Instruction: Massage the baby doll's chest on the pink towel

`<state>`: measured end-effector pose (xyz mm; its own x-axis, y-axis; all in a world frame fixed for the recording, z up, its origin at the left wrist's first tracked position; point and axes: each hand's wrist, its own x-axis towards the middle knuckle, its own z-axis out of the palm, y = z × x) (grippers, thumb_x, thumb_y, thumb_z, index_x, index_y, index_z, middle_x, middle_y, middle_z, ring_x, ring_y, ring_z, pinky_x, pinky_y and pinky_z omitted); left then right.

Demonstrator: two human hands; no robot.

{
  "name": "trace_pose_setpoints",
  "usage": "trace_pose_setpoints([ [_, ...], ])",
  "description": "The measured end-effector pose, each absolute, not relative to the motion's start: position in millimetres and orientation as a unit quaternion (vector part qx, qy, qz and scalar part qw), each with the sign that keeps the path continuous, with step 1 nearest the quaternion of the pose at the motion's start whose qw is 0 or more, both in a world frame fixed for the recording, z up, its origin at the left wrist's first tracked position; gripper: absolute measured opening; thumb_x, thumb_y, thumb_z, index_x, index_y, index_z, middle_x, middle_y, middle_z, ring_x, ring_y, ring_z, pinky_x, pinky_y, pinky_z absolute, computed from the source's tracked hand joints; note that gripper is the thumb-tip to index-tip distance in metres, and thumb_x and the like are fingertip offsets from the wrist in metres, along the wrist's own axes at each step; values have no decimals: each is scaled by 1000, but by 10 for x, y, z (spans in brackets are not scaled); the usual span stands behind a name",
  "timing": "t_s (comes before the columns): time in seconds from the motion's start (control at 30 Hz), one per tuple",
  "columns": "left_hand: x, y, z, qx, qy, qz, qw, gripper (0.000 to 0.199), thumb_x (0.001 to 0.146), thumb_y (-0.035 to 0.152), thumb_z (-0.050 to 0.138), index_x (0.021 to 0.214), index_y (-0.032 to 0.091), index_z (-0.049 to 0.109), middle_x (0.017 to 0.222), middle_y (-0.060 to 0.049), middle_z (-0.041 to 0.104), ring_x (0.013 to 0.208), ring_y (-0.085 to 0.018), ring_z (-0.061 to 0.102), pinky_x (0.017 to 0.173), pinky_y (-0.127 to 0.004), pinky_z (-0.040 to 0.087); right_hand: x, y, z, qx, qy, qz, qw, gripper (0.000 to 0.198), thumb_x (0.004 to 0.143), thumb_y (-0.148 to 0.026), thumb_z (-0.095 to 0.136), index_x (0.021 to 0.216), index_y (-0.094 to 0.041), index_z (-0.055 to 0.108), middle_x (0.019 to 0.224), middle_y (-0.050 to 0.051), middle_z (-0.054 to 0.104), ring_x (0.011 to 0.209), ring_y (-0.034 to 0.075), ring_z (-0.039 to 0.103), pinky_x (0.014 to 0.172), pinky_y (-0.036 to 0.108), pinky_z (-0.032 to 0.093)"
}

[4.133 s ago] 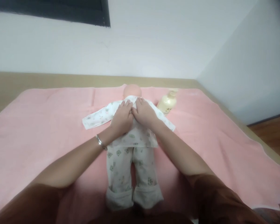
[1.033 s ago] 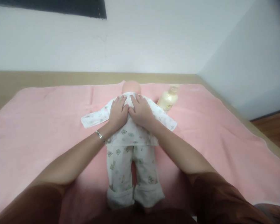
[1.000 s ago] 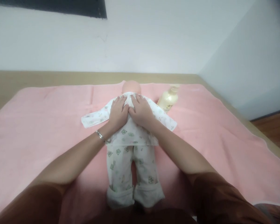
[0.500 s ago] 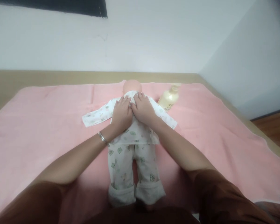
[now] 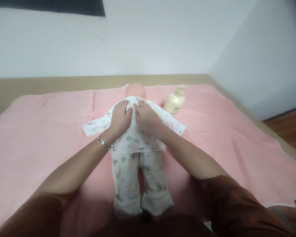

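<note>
soft printed cloth doll outfit [image 5: 135, 144], matt pink towel [image 5: 39, 131], glossy plastic bottle [image 5: 174, 102]

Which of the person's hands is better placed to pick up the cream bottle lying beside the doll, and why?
Probably the right hand: it rests on the doll on the side where the bottle lies. The left hand would have to cross over it.

No text, brand or number can be read. A small dark mark is seen on the front of the cream bottle [image 5: 174, 102] near the far right corner of the pink towel [image 5: 39, 131], but it is too blurred to be made out.
</note>
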<state>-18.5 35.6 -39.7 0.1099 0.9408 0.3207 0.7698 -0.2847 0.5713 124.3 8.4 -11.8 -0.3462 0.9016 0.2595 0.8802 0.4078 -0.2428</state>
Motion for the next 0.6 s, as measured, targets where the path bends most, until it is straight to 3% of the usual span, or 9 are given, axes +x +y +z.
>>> trace_pose_setpoints([
  [0.17, 3, 48, -306, 783, 570, 244, 54, 54, 96, 26, 30, 142, 4, 48, 155, -21, 46, 150, -36, 35, 125, -60, 24, 1348, 414, -185, -592, -777, 69, 202, 48, 99, -24, 31, 133, 4, 52, 146, 26, 51, 141, 34, 44, 120, 49, 33],
  [0.27, 40, -9, -252, 797, 559, 216, 75, 56, 95, 22, 30, 145, 1, 45, 159, -22, 39, 153, -36, 29, 126, -62, 20, 1352, 410, -219, -596, -777, 53, 198, 51, 99, -23, 30, 138, 4, 48, 149, 26, 49, 142, 35, 41, 119, 52, 32],
  [0.43, -98, 241, -285, 760, 573, 259, 168, 58, 96, 29, 31, 148, 6, 44, 162, -18, 36, 155, -32, 28, 127, -58, 22, 1273, 41, -196, -572, -800, 10, 178, 47, 98, -21, 32, 134, -1, 53, 127, 29, 62, 125, 38, 55, 106, 54, 42],
  [0.6, -177, 381, -403, 715, 584, 334, 192, 57, 94, 34, 35, 142, 10, 52, 157, -15, 45, 150, -28, 38, 129, -50, 25, 1202, -147, -154, -528, -833, -2, 167, 50, 96, -15, 34, 143, -3, 47, 141, 27, 55, 139, 38, 45, 116, 55, 34],
])
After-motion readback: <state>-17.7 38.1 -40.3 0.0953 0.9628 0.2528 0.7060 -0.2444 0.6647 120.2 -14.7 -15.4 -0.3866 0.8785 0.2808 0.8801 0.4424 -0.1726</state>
